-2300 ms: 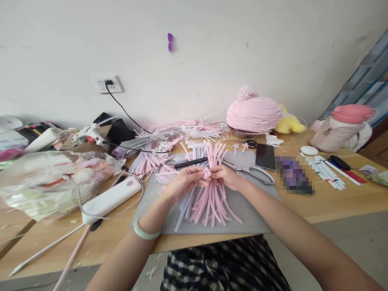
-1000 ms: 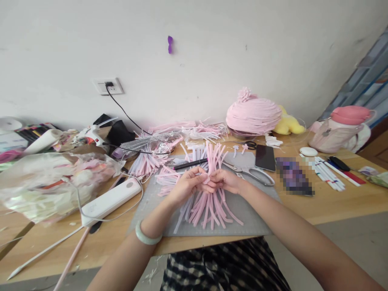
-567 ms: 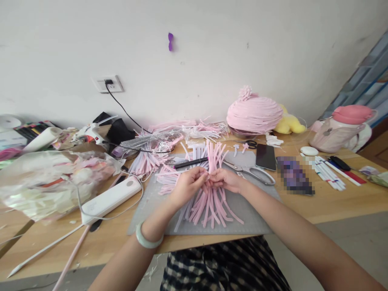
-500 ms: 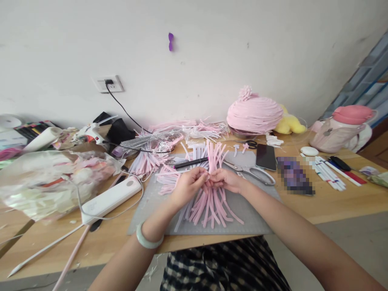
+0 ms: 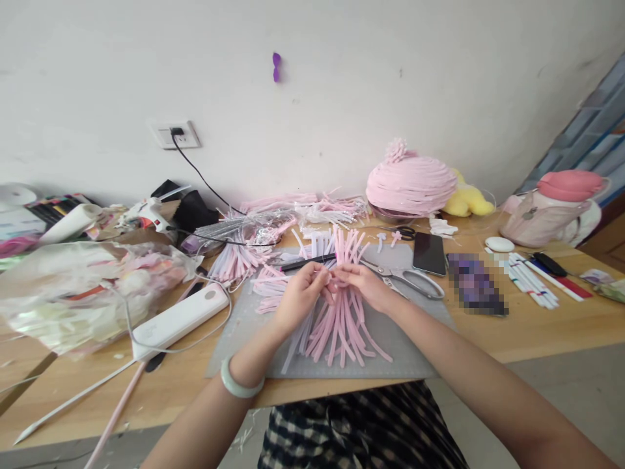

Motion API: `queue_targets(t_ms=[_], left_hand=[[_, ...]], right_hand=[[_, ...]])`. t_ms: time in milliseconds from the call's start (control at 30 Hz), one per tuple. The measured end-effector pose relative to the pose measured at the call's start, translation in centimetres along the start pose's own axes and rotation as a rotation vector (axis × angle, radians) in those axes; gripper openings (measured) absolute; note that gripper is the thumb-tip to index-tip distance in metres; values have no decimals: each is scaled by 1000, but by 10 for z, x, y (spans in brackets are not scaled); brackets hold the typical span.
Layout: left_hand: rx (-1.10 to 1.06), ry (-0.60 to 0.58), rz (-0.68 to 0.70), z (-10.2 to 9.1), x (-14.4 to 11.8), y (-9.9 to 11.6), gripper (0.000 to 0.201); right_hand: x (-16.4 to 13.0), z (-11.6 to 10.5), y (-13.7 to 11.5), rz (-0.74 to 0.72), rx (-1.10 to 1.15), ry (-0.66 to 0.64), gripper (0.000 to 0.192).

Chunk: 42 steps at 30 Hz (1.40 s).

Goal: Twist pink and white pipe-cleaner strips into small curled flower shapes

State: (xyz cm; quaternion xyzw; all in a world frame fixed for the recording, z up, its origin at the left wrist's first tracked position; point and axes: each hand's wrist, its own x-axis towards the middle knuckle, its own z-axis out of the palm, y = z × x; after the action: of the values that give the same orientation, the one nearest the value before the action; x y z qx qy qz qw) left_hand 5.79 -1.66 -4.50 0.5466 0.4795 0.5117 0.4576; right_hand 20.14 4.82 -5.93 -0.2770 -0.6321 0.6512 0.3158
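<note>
My two hands pinch a small pink piece (image 5: 334, 281) over a heap of pink strips (image 5: 339, 312) on the grey mat (image 5: 390, 339).

My left hand (image 5: 301, 296) and right hand (image 5: 361, 283) meet fingertip to fingertip above the mat, each grip closed on the little pink piece between them; I cannot tell its exact shape. The strips fan out beneath it, some reaching to the mat's near edge. Scissors (image 5: 405, 277) lie just right of my right hand, a black phone (image 5: 428, 252) beyond them. A black pen (image 5: 307, 262) lies across the strips behind my fingers. On the tabletop (image 5: 527, 326) to the left, a white power bank (image 5: 178, 319) sits beside a clear plastic bag (image 5: 73, 293) stuffed with pale and pink material. At the wall stands a shallow bowl heaped with a dome of wound pink strips (image 5: 410, 185).
</note>
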Motion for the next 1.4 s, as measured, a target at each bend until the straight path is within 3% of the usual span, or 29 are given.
queue_targets(t_ms=[67,100,167,267,433,667,800,1000,1233,1400], left_hand=[[-64,48,-14,-1,3,-1,22],[-81,53,-16,-1,4,-1,23],[-97,32,-3,0,4,-3,23],[-93,-26,20,2,2,-7,22],[-121,-107,6,4,-1,-6,24],[-420,-123,2,8,-3,2,23],[-482,-67,-97,9,-4,6,19],[-363,-9,-146,7,-3,4,20],[-167,-58,-148,4,1,0,27],[-153,45,-108,1,4,1,27]], right_hand=[[-2,2,-5,-242,-210,262,18],[-2,2,-6,-332,-309,322,16],[-3,3,-7,-388,-421,288,14],[-2,4,-5,-279,-370,159,17],[-4,8,-3,-162,-69,91,15],[-7,23,-2,-131,359,38,15],[-6,22,-1,-230,223,105,11],[-6,14,-3,-274,-66,119,13],[2,10,0,-60,85,127,22],[2,11,0,-22,193,147,27]])
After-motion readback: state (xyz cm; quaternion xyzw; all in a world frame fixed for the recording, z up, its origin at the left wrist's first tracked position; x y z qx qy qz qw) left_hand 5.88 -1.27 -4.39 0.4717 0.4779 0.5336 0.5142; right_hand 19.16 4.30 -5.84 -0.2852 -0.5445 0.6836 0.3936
